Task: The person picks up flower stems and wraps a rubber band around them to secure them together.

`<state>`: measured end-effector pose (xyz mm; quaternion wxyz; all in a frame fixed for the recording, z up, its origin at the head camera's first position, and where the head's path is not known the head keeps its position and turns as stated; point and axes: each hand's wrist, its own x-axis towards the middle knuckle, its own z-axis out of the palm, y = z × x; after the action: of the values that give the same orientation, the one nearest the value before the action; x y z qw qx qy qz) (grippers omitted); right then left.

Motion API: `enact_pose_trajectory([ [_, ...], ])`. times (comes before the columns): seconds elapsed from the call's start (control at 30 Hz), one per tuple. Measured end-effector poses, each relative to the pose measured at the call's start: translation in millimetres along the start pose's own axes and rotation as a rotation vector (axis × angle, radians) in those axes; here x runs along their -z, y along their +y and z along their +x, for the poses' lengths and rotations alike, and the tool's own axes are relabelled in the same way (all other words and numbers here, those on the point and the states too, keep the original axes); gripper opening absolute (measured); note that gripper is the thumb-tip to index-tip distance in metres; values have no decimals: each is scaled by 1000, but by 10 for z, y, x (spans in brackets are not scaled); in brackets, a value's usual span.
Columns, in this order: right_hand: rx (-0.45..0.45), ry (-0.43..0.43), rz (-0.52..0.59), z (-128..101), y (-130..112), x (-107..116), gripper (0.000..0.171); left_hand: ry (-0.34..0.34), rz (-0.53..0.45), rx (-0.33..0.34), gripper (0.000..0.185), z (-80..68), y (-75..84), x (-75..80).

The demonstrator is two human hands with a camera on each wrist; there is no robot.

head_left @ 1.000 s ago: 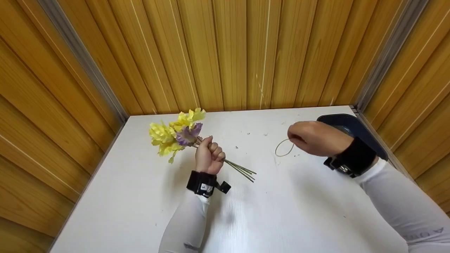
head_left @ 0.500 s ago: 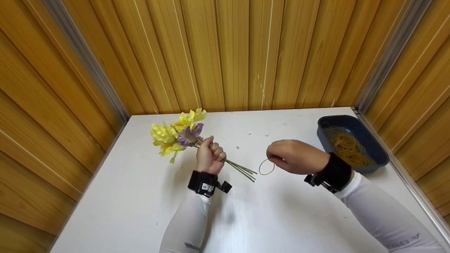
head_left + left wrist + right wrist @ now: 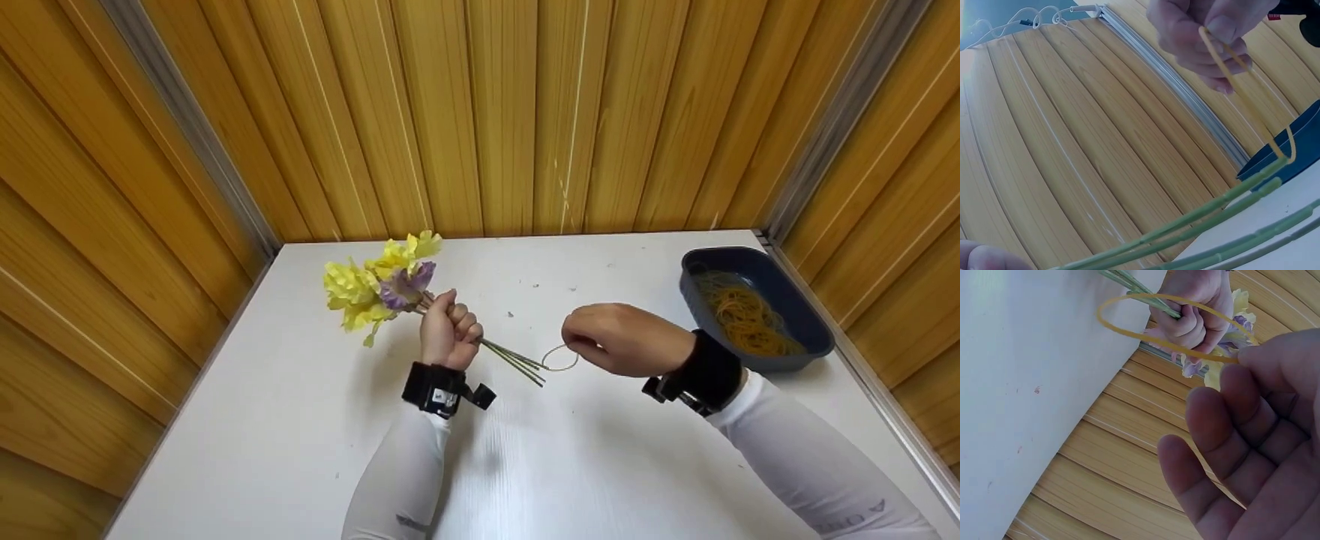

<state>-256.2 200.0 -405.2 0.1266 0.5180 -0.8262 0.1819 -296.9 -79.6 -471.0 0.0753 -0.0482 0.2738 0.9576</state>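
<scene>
My left hand (image 3: 448,330) grips a small bunch of artificial flowers (image 3: 379,283) by the stems, above the white table (image 3: 300,420). The yellow and purple blooms point up-left; the green stem ends (image 3: 517,360) stick out to the right. My right hand (image 3: 619,339) pinches a tan rubber band (image 3: 560,358) whose loop hangs at the stem tips. In the left wrist view the rubber band (image 3: 1247,95) reaches the green stems (image 3: 1224,208). In the right wrist view the rubber band (image 3: 1157,323) frames my left hand (image 3: 1193,309).
A dark blue tray (image 3: 814,334) with several rubber bands (image 3: 742,315) sits at the table's back right. Wooden slat walls (image 3: 487,112) close in the table on three sides.
My right hand has carried the rubber band left from beside the tray to the stem tips. The left hand with the flowers has stayed put.
</scene>
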Motion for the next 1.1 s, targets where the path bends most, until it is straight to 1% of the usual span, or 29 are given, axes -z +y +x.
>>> enact_pose_trajectory([
  [0.13, 8, 5, 11, 3, 17, 3, 18, 14, -5, -1, 53, 11, -1, 4],
  [0.23, 3, -6, 15, 11, 37, -25, 18, 14, -9, 8, 52, 6, -9, 2],
  [0.5, -48, -36, 25, 31, 103, -62, 17, -16, -32, 35, 51, -11, -39, -27],
  [0.7, -48, -27, 38, 65, 119, -36, 14, -35, -20, 48, 52, -13, -55, -34],
  [0.8, -52, -26, 46, 105, 125, -34, 12, -51, -9, 59, 53, -25, -72, -48],
  [0.9, -46, -18, 61, 161, 137, -53, 11, -76, -6, 86, 53, -38, -102, -67],
  [1.0, -45, -3, 90, 238, 139, -83, 10, -98, 3, 110, 54, -50, -134, -90],
  [1.1, -51, 7, 121, 331, 124, -123, 9, -110, 19, 120, 55, -60, -168, -114],
])
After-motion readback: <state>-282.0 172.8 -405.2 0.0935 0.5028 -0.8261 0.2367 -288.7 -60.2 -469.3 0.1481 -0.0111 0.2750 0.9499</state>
